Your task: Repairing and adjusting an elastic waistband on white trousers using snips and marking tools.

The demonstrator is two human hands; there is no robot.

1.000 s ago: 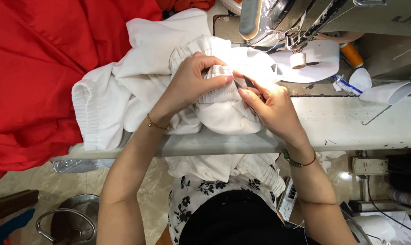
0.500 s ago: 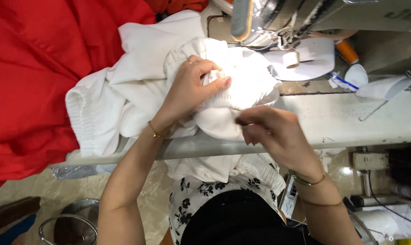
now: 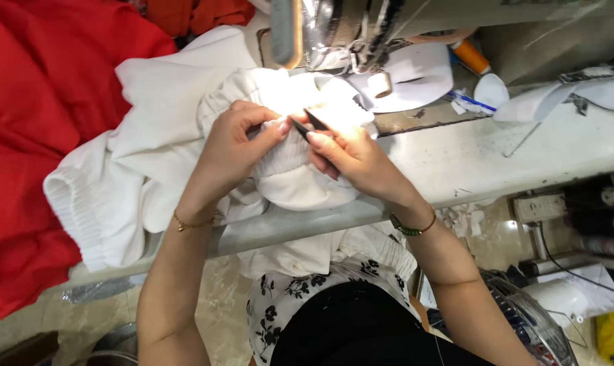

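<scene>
A bunched white garment [image 3: 151,169] with ribbed cuffs lies on the pale sewing table [image 3: 483,159], lit brightly under the sewing machine head [image 3: 334,30]. My left hand [image 3: 235,146] pinches a gathered fold of the white fabric near the machine. My right hand [image 3: 347,152] holds a small dark pair of thread snips [image 3: 310,122], its tips meeting the fold beside my left fingertips. Both wrists wear thin bracelets.
A heap of red cloth [image 3: 29,135] covers the left side. A white tape roll [image 3: 405,74], an orange thread spool [image 3: 469,55] and white cloth pieces [image 3: 558,98] sit at the right back. A power strip [image 3: 537,207] and fan guard [image 3: 530,318] lie below the table edge.
My right hand, which had dropped toward the table's front edge, has come back up to the fold with the snips. The camera view has moved in closer.
</scene>
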